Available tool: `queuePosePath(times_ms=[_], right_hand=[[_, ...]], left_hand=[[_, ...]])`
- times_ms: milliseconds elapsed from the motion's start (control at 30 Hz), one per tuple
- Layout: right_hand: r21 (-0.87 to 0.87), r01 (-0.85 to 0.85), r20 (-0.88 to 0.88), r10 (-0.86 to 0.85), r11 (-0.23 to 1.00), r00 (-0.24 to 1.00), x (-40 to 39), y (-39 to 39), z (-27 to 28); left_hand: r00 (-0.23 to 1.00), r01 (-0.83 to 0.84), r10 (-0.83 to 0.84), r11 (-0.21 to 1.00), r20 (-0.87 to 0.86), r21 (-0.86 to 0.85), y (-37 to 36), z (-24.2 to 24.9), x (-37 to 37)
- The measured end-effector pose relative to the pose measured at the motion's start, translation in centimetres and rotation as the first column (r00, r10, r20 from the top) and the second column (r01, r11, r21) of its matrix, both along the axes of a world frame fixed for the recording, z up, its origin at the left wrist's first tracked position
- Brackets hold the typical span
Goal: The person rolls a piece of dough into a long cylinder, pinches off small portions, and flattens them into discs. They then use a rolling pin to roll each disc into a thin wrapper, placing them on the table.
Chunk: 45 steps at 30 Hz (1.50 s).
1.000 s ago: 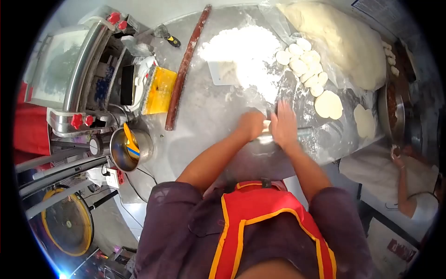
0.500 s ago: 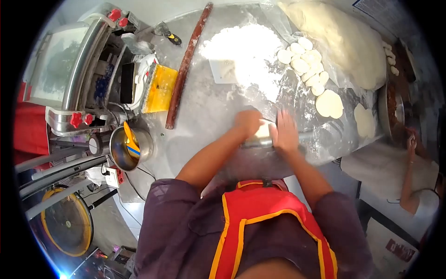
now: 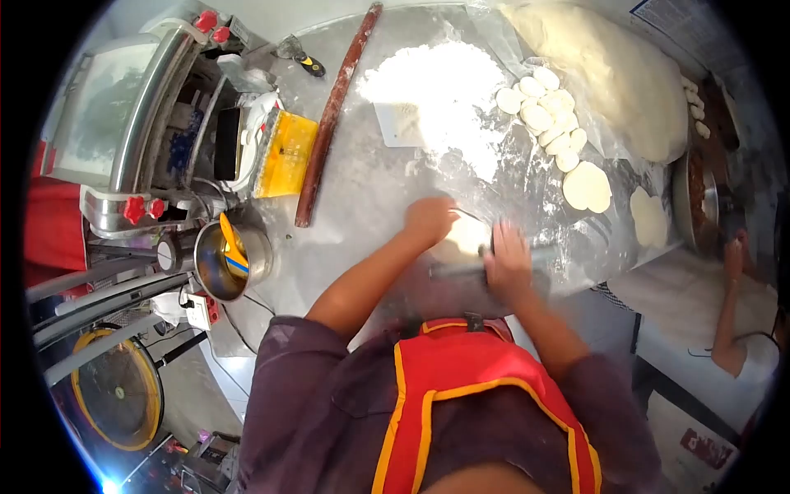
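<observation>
A flat round of dough (image 3: 462, 238) lies on the grey floured table between my two hands. My left hand (image 3: 429, 221) is closed on the left edge of this dough. On its right side, my right hand (image 3: 508, 255) lies with its fingers stretched forward over a small rolling pin (image 3: 469, 267), slightly blurred. The pin lies across the near side of the dough. Further right are rolled dough rounds (image 3: 587, 187) and a pile of small dough pieces (image 3: 550, 111). White flour (image 3: 453, 90) is heaped ahead of my hands.
A long red-brown rolling pin (image 3: 337, 115) lies beside a yellow package (image 3: 285, 155). Left are a metal pot (image 3: 257, 262) and a machine (image 3: 136, 123). A large dough mass (image 3: 605, 74) is at the back right. A co-worker (image 3: 699, 321) is at the right near a metal bowl (image 3: 688, 198).
My hands have moved slightly apart, my left hand a little to the left. The small rolling pin has shifted toward me, and more of the dough round shows.
</observation>
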State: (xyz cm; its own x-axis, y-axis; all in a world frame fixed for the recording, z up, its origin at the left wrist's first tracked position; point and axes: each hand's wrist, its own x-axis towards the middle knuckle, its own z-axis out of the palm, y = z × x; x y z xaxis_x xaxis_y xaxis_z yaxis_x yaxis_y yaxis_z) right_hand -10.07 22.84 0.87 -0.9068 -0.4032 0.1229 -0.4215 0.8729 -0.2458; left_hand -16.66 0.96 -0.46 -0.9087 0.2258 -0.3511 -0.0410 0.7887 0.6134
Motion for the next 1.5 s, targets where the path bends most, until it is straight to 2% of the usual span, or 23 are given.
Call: queuePosePath(times_ms=[33,67,100,167,267,367,433,467,567,667,733,767,867,900,1000,1033,1100,1133,1200,1267,1300,1333,1500], right_hand=[[0.001,0.011,0.049,-0.011,1.0,0.999,1.4,0.7,0.0],[0.001,0.021,0.107,-0.021,1.0,0.994,2.9,1.5,-0.1],[0.0,0.028,0.164,-0.028,1.0,0.986,3.6,1.8,-0.2],[0.016,0.033,0.047,-0.034,0.999,0.998,-1.2,-0.1,-0.9],[0.065,0.16,-0.089,-0.154,0.985,0.984,-9.4,-3.1,-2.0],[0.02,0.122,-0.045,-0.121,0.992,0.992,-9.8,-3.7,-0.6],[0.029,0.047,-0.036,-0.046,0.998,0.998,-4.3,-1.6,-0.8],[0.035,0.001,-0.057,0.001,0.999,0.998,-1.1,-0.6,-0.2],[0.016,0.029,0.131,-0.031,0.999,0.991,3.6,1.6,0.4],[-0.053,0.044,-0.031,-0.046,0.998,0.998,-3.3,-1.2,-0.3],[0.015,0.18,-0.043,-0.179,0.984,0.983,-8.3,-3.4,-1.2],[0.008,0.166,-0.04,-0.165,0.986,0.985,-8.2,-3.2,-0.9],[-0.036,0.13,-0.041,-0.131,0.991,0.99,-5.0,-2.1,-0.7],[-0.053,0.126,-0.041,-0.128,0.991,0.991,-2.0,-1.0,-1.1],[-0.038,0.056,0.238,-0.045,0.998,0.97,4.2,2.0,0.9],[-0.085,0.07,0.321,-0.039,0.994,0.946,5.4,2.5,0.9],[-0.121,0.055,0.275,-0.02,0.991,0.961,6.2,3.0,-0.1],[-0.136,0.044,0.25,-0.009,0.99,0.968,6.1,3.2,-0.5],[-0.176,0.033,0.203,0.003,0.984,0.979,5.3,3.2,-0.6],[-0.179,0.051,0.217,-0.011,0.983,0.976,4.4,2.8,0.7],[-0.191,0.049,0.194,-0.011,0.98,0.981,4.4,2.8,0.4],[-0.202,0.045,0.168,-0.011,0.978,0.986,4.7,2.9,-0.1],[-0.24,0.085,0.2,-0.036,0.967,0.979,4.4,2.6,1.5]], left_hand=[[0.992,-0.123,0.125,0.991,-0.03,0.052,-0.9,-1.3,0.7],[0.971,-0.239,0.23,0.959,0.07,0.156,-1.5,-1.1,1.8],[0.987,-0.145,0.132,0.979,0.096,0.145,-1.3,-1.2,2.1],[0.988,0.053,-0.07,0.991,0.138,0.127,-0.5,-1.1,1.9],[0.997,0.023,-0.026,0.998,0.069,0.053,2.3,0.7,-1.1],[0.996,0.07,-0.07,0.998,0.047,-0.005,3.1,1.5,-2.1],[0.992,0.081,-0.08,0.997,0.099,-0.01,1.6,1.5,-1.5],[0.997,-0.06,0.055,0.994,0.048,0.092,0.2,0.1,-0.7],[0.967,-0.232,0.253,0.912,-0.021,0.337,-1.6,-4.5,2.2],[0.989,-0.042,0.028,0.995,0.148,0.094,-0.4,1.6,0.5],[0.988,0.081,-0.064,0.989,0.144,-0.121,1.5,3.1,-1.1],[0.983,0.138,-0.106,0.964,0.149,-0.228,2.5,3.6,-1.6],[0.931,0.36,-0.318,0.882,0.18,-0.305,2.2,2.5,-2.1],[0.906,0.421,-0.392,0.874,0.157,-0.243,2.3,2.3,-2.3],[0.796,0.605,-0.605,0.79,0.038,-0.096,4.8,0.5,-4.5],[0.787,0.616,-0.615,0.788,-0.056,0.001,7.0,0.1,-5.6],[0.826,0.564,-0.53,0.783,-0.194,0.261,12.0,-0.8,-8.3],[0.887,0.451,-0.459,0.838,-0.049,0.307,15.2,1.8,-10.2],[0.931,0.302,-0.228,0.921,-0.286,0.245,19.2,3.6,-12.3],[0.666,0.372,-0.409,0.907,-0.623,-0.198,21.9,1.4,-15.2],[0.478,0.316,-0.517,0.856,-0.711,-0.41,22.8,0.0,-16.1],[0.466,0.317,-0.578,0.816,-0.67,-0.483,22.9,-0.5,-16.4],[0.446,0.501,-0.512,0.822,-0.734,-0.269,19.2,-1.1,-13.8]])
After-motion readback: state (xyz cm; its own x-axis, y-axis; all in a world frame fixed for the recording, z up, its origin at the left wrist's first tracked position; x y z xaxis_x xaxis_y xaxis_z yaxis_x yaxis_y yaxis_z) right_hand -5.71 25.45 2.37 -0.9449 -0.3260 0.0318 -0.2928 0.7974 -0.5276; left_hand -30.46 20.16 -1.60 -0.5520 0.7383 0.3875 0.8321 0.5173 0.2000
